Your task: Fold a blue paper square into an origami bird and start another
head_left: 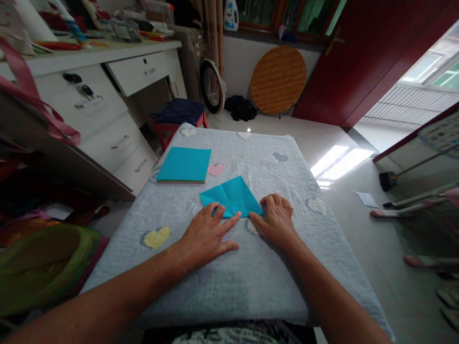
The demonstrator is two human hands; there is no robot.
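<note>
A folded sheet of blue origami paper point(233, 195) lies on the cloth-covered table, creased and roughly triangular, with its peak pointing away from me. My left hand point(210, 231) rests over its near left edge, fingers spread and pressing the paper down, thumb apart on the cloth. At the paper's right corner is my right hand point(276, 217), its thumb and curled fingers closed about that corner. A square stack of blue paper point(184, 165) sits farther back on the left, touched by neither hand.
The table point(201, 286) wears a pale blue cloth with heart patches. Behind it stand a stool point(181, 112) and a washing machine point(211, 86) with its door ajar. White drawers point(118, 138) flank the left, and a green basket point(46, 267) is at lower left.
</note>
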